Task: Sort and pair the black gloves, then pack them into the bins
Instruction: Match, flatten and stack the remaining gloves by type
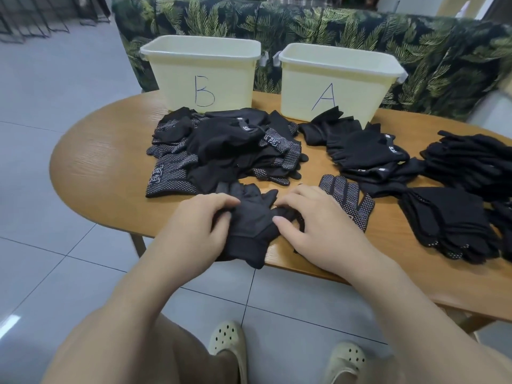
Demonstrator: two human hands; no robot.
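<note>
Black plain glove (250, 225) flat at table (91, 162) near edge, cuff overhanging; left hand (199, 225) and right hand (313, 223) pinch its sides with curled fingers, likely squaring it for pairing. Dotted glove (350, 196) touching right of it. Unsorted heap (221, 151) lies between glove and bin B (202, 76); bin A (332, 84) beyond smaller heap.

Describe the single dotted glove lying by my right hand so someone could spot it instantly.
Start at the bin marked A and come straight toward the near table edge. Beside the right hand lies the dotted glove, flat, alone, fingers spread toward the bins; neighbouring gloves sit in heaps.
</note>
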